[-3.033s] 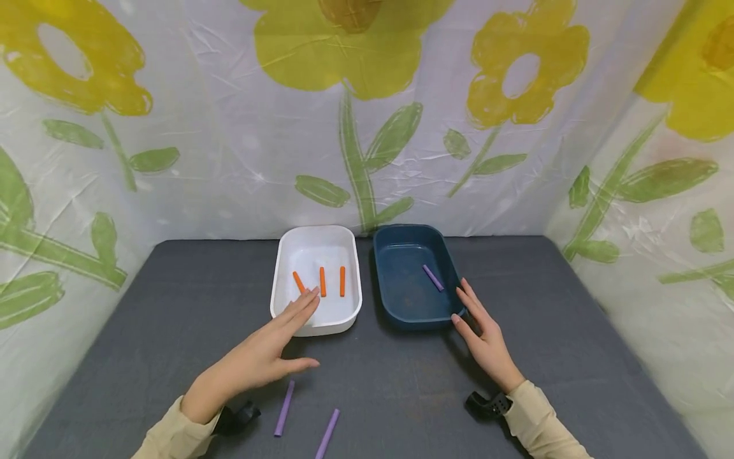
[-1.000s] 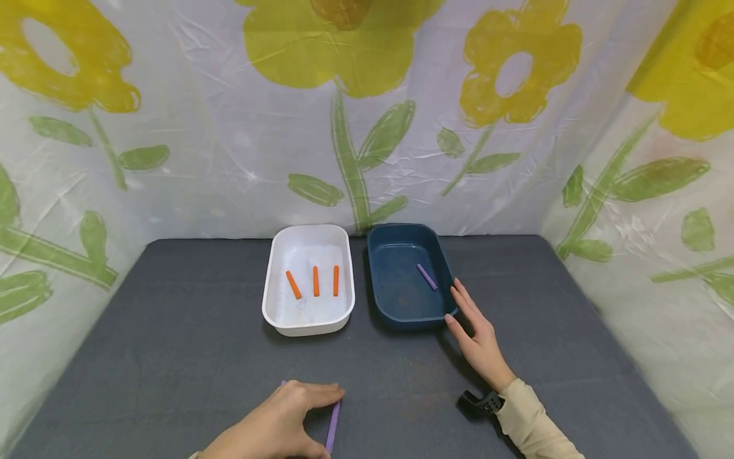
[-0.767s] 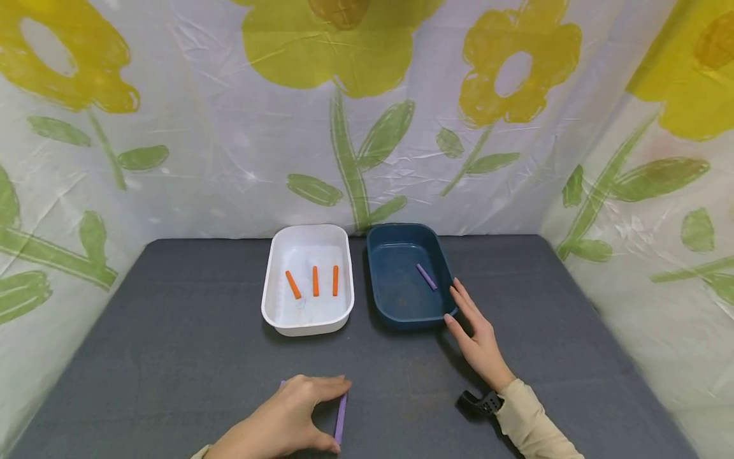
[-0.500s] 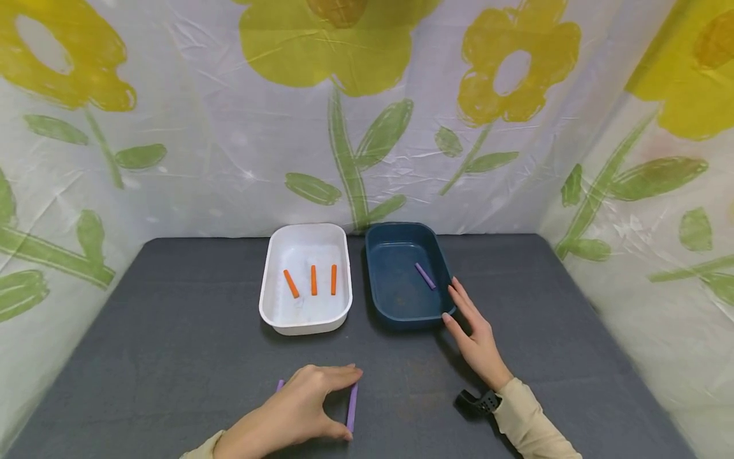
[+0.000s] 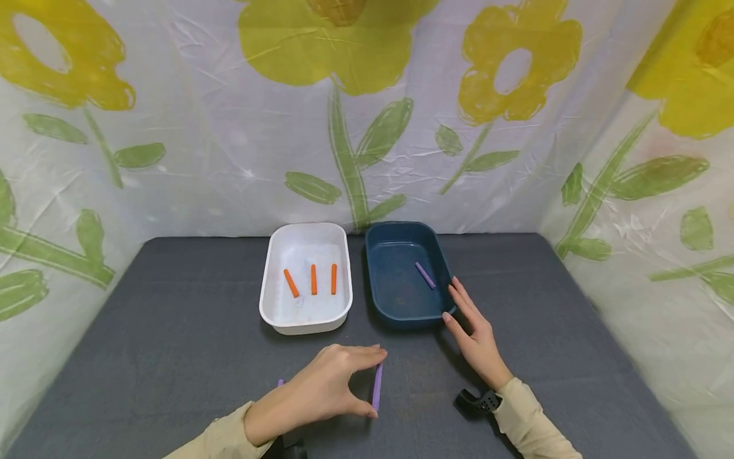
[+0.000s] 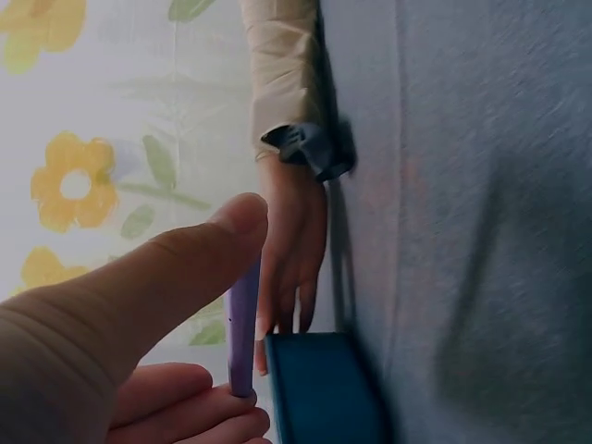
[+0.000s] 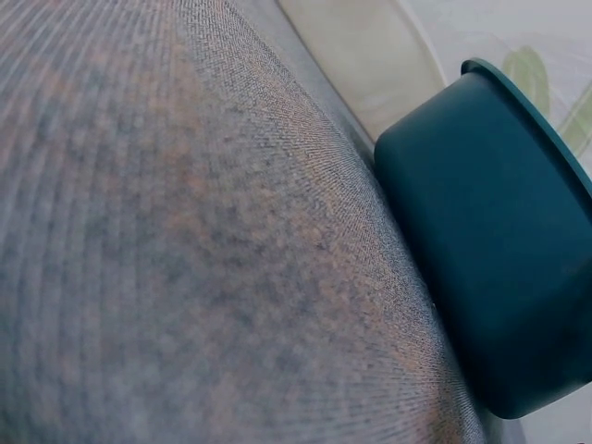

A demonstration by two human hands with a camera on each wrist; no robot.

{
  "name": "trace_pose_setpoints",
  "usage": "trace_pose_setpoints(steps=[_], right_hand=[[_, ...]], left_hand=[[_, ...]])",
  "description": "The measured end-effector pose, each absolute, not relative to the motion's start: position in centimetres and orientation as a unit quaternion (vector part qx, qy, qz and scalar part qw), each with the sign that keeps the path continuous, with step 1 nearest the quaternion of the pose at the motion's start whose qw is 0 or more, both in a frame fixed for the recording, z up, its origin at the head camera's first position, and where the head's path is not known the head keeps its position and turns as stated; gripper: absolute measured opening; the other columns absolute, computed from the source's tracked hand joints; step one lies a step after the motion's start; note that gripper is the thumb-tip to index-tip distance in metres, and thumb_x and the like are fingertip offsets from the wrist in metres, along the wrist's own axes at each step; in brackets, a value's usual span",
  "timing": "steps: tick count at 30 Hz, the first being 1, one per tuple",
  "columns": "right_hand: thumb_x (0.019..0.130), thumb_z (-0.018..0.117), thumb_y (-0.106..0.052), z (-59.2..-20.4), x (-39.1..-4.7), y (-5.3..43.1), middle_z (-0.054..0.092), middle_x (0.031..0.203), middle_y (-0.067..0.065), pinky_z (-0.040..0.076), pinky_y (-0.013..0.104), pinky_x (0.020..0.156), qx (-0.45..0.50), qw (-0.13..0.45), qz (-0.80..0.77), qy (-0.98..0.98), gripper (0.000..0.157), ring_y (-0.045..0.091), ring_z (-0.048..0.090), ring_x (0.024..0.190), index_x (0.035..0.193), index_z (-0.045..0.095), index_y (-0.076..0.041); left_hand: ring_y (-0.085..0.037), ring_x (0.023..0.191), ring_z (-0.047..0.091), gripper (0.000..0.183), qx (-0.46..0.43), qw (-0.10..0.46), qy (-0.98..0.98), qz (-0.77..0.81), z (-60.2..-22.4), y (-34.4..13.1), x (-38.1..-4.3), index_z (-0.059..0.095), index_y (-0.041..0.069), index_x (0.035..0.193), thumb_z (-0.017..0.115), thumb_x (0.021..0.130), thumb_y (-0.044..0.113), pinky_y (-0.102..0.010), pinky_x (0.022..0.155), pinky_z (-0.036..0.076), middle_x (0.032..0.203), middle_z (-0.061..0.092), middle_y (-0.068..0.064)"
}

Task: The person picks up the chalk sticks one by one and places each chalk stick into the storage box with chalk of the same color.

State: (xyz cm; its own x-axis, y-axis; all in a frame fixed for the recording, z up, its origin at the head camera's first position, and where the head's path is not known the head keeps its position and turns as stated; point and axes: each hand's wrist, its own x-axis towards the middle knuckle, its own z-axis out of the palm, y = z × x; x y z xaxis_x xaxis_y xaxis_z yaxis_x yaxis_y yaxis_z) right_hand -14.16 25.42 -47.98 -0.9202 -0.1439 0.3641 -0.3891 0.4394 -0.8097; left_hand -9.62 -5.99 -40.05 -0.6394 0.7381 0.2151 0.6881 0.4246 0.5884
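Note:
In the head view my left hand [image 5: 321,390] pinches a purple chalk-like stick [image 5: 376,386] by its two ends, thumb at the near end and fingertips at the far end. The left wrist view shows this purple stick [image 6: 242,328] between the thumb and fingers, with a gap beside the palm. A second purple stick [image 5: 280,382] lies mostly hidden behind my left hand. My right hand [image 5: 478,341] rests with extended fingers against the near right corner of the dark blue tray [image 5: 410,320]. One more purple stick [image 5: 425,275] lies inside that tray.
Left of the blue tray stands a white tray [image 5: 306,328] with three orange sticks [image 5: 313,279] in it. Both sit at the back of the grey cloth-covered table [image 5: 189,331]. A flowered curtain [image 5: 241,140] rises behind them. The blue tray's side [image 7: 490,240] fills the right wrist view's right part.
From above the white tray, my left hand came down to the near table, took a purple stick and carried it right and forward. My right hand stays at the blue tray.

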Motion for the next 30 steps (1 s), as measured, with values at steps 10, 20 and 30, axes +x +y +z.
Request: trace_pose_setpoints(steps=[10,20,30], right_hand=[[0.100,0.058,-0.005,-47.0,-13.9,24.9,0.024,0.163,0.007,0.019,0.011,0.110,0.158,0.124,0.502,-0.841,0.060,0.025,0.020,0.150,0.154,0.035,-0.008],[0.099,0.058,-0.005,-44.3,-12.6,23.7,0.026,0.161,0.011,0.019,0.011,0.109,0.135,0.120,0.491,-0.852,0.058,0.030,0.025,0.148,0.153,0.037,-0.005],[0.098,0.059,-0.004,-44.3,-12.6,23.7,0.028,0.161,0.012,0.019,0.012,0.110,0.145,0.130,0.480,-0.855,0.059,0.033,0.026,0.147,0.153,0.037,-0.006]], left_hand=[[-0.021,0.122,0.060,0.075,0.412,0.024,0.842,0.347,-38.5,-4.6,-11.8,0.065,0.000,0.130,0.094,0.066,0.026,-0.034,0.098,0.050,0.130,0.064,-0.013],[-0.024,0.120,0.061,0.075,0.392,0.010,0.848,0.358,-37.4,-3.0,-15.1,0.064,0.000,0.130,0.094,0.067,0.028,-0.038,0.097,0.051,0.132,0.062,-0.015],[-0.027,0.121,0.060,0.074,0.347,0.015,0.873,0.343,-37.0,-1.2,-19.2,0.063,-0.002,0.130,0.093,0.069,0.028,-0.039,0.098,0.050,0.131,0.062,-0.015]])
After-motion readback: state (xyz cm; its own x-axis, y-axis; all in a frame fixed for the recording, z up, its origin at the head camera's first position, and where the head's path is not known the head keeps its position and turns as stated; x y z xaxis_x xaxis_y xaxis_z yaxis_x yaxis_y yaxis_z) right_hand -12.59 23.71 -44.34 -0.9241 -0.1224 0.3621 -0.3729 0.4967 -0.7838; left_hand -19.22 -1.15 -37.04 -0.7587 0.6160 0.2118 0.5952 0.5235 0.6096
